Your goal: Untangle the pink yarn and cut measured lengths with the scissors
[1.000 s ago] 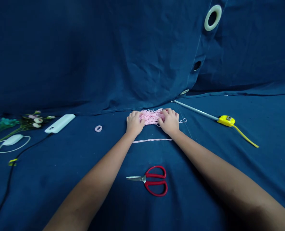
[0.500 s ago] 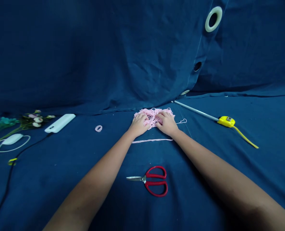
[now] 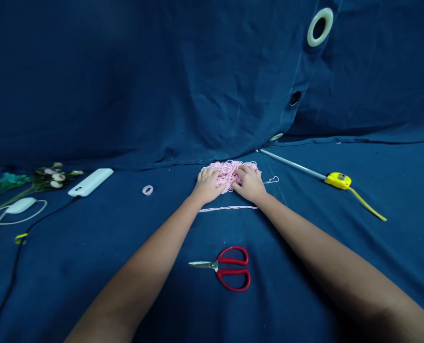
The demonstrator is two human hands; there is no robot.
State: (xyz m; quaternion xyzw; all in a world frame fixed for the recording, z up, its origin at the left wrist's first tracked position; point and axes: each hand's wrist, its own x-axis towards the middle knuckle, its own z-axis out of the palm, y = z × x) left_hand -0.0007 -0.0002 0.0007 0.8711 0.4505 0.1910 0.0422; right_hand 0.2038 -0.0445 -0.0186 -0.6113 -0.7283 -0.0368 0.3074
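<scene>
A loose bundle of pink yarn (image 3: 228, 170) lies on the dark blue cloth (image 3: 305, 267) far ahead of me. My left hand (image 3: 208, 185) rests on its left side and my right hand (image 3: 250, 183) on its right, fingers curled into the strands and almost touching each other. A doubled strand of pink yarn (image 3: 228, 208) runs flat between my wrists. Red-handled scissors (image 3: 226, 270) lie shut between my forearms, blades pointing left.
A yellow tape measure (image 3: 337, 180) and a grey knitting needle (image 3: 292, 164) lie to the right. A small pink yarn ring (image 3: 147, 190), a white power bank (image 3: 90, 182), artificial flowers (image 3: 43, 177) and a white cable (image 3: 16, 212) lie to the left. The blue curtain with eyelets (image 3: 319, 27) hangs behind.
My hands have drawn closer together over the pink yarn, which was first stretched between them and now bunches up beyond my fingers.
</scene>
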